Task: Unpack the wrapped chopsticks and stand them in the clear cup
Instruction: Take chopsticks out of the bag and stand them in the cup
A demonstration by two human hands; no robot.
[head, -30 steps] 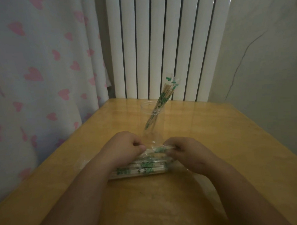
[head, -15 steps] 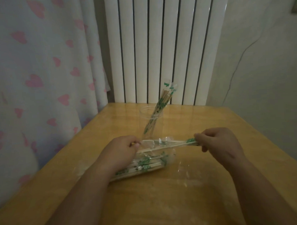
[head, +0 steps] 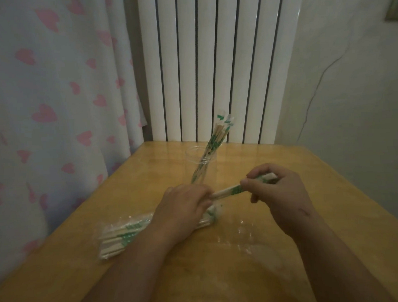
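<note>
A wrapped chopstick pair with green print is held level above the table between both hands. My right hand grips its right end and my left hand pinches its left end. Under my left hand lies a clear plastic pack of wrapped chopsticks, flat on the wooden table. Behind the hands stands the clear cup with several wrapped chopsticks leaning in it to the upper right.
Crumpled clear wrapping lies on the table right of the pack. A white radiator stands behind the table, a heart-patterned curtain hangs at the left, and a plain wall is at the right.
The chopstick pair has come out of the pack. My right hand has drawn it rightward and raised it, while my left hand stayed over the pack at the pair's left end.
</note>
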